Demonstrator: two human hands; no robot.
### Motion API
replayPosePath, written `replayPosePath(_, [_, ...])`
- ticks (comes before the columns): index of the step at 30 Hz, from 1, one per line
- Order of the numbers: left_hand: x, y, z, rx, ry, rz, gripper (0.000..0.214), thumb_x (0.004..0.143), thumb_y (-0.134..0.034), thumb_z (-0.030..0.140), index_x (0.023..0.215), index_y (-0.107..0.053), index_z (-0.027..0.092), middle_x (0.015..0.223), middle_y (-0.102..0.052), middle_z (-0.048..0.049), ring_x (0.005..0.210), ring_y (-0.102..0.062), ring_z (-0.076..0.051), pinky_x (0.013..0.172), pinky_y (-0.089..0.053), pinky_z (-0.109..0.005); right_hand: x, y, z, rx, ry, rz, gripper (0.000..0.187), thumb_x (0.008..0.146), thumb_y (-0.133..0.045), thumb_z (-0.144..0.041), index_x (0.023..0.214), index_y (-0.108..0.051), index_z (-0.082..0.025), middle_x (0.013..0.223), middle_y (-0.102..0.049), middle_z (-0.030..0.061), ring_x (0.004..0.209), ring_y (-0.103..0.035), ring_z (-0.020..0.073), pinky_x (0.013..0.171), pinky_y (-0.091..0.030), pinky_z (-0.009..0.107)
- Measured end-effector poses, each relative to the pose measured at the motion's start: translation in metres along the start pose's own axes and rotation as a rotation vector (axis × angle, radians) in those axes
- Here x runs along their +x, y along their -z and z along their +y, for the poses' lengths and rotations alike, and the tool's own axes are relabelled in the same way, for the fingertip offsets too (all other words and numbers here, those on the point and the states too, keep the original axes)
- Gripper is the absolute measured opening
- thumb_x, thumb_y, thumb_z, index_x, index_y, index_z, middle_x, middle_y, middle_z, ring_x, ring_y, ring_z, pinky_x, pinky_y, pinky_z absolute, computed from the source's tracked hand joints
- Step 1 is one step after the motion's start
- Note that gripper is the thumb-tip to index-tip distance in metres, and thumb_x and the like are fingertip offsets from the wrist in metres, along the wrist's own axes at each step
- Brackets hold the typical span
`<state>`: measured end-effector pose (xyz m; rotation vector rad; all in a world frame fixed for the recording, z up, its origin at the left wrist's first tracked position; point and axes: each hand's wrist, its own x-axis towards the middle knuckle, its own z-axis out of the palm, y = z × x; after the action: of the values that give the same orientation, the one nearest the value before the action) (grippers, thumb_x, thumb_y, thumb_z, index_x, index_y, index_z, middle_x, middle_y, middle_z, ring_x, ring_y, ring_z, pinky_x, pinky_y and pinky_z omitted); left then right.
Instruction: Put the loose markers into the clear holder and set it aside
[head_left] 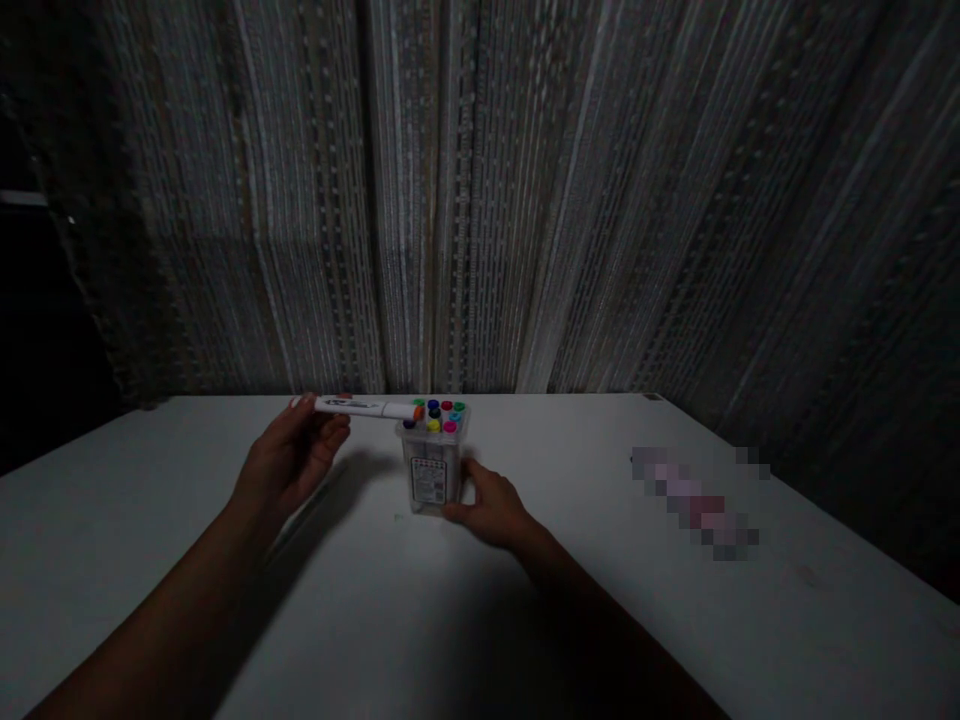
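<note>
A clear plastic box stands upright on the white table, filled with several markers whose coloured caps show at its top. My right hand grips the box at its lower right side. My left hand holds a white marker level by its left end. The marker's orange-capped tip lies over the box's top left corner.
A patterned curtain hangs close behind the table's far edge. A blurred patch lies on the table to the right. The table's right edge runs diagonally toward the near right.
</note>
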<state>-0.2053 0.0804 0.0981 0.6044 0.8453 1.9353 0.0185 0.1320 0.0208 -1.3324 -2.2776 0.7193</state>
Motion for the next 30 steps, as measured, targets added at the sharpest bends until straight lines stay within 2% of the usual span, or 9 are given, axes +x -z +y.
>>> replayPosePath(3, [-0.002,-0.013,0.019,0.106,-0.157,-0.095,0.007,0.073,-0.057,0.012,0.073,-0.051,0.015,0.068,-0.066,-0.0006,0.052,-0.061,-0.01,0.051,-0.053,-0.017,0.0,-0.001,0.002,0.007,0.008,0.008,0.06,0.067,-0.067,-0.044,0.119,-0.05,-0.021,0.104,-0.063,0.006,0.084,-0.058,0.0211,0.065,-0.038,0.027])
replayPosePath(6, [-0.003,-0.025,0.036,0.245,-0.379,-0.194,0.019,0.065,-0.068,0.017,0.075,-0.051,0.016,0.069,-0.067,-0.0018,0.055,-0.063,-0.013,0.053,-0.054,-0.02,0.001,-0.002,0.003,0.023,0.019,0.011,0.06,0.066,-0.068,-0.043,0.119,-0.05,-0.021,0.106,-0.063,0.0063,0.087,-0.059,0.0221,0.067,-0.039,0.027])
replayPosePath(8, [-0.004,-0.032,0.042,0.34,-0.501,-0.245,0.025,0.063,-0.071,0.021,0.078,-0.052,0.016,0.068,-0.067,-0.001,0.055,-0.063,-0.014,0.054,-0.055,-0.023,0.001,-0.002,0.003,0.025,0.014,0.011,0.059,0.066,-0.068,-0.043,0.118,-0.051,-0.021,0.104,-0.064,0.0062,0.085,-0.06,0.0221,0.066,-0.039,0.027])
replayPosePath(11, [-0.006,-0.04,0.044,0.497,-0.58,-0.304,0.027,0.066,-0.071,0.028,0.083,-0.053,0.016,0.068,-0.067,-0.0009,0.057,-0.063,-0.015,0.054,-0.054,-0.025,0.001,-0.002,0.004,0.031,0.026,0.019,0.059,0.066,-0.068,-0.043,0.118,-0.052,-0.022,0.103,-0.064,0.0059,0.085,-0.06,0.0221,0.065,-0.039,0.027])
replayPosePath(16, [-0.01,-0.049,0.039,0.7,-0.625,-0.353,0.03,0.066,-0.068,0.034,0.084,-0.053,0.015,0.07,-0.067,-0.004,0.055,-0.06,-0.014,0.053,-0.051,-0.024,0.001,-0.002,0.004,0.038,0.026,0.022,0.058,0.066,-0.068,-0.041,0.118,-0.052,-0.021,0.106,-0.064,0.006,0.087,-0.06,0.0224,0.066,-0.04,0.027])
replayPosePath(22, [-0.009,-0.06,0.03,0.895,-0.63,-0.465,0.032,0.07,-0.064,0.036,0.091,-0.056,0.014,0.072,-0.065,-0.003,0.058,-0.058,-0.012,0.058,-0.049,-0.024,0.0,-0.001,0.002,0.038,0.02,0.029,0.058,0.064,-0.068,-0.043,0.116,-0.053,-0.021,0.11,-0.063,0.0062,0.094,-0.06,0.0252,0.071,-0.041,0.03])
replayPosePath(25, [-0.006,-0.063,0.02,0.959,-0.618,-0.499,0.034,0.071,-0.062,0.039,0.095,-0.057,0.014,0.069,-0.063,-0.002,0.062,-0.059,-0.014,0.062,-0.048,-0.025,-0.001,-0.001,0.002,0.046,0.024,0.03,0.055,0.065,-0.067,-0.039,0.116,-0.053,-0.023,0.111,-0.063,0.0048,0.095,-0.06,0.0241,0.072,-0.042,0.029])
replayPosePath(30, [0.002,-0.066,-0.002,1.068,-0.567,-0.527,0.042,0.07,-0.061,0.041,0.102,-0.059,0.013,0.082,-0.064,-0.0055,0.075,-0.06,-0.017,0.068,-0.047,-0.028,0.0,-0.002,0.004,0.034,0.028,0.03,0.057,0.065,-0.066,-0.039,0.118,-0.051,-0.022,0.115,-0.062,0.0062,0.099,-0.059,0.0259,0.077,-0.042,0.031])
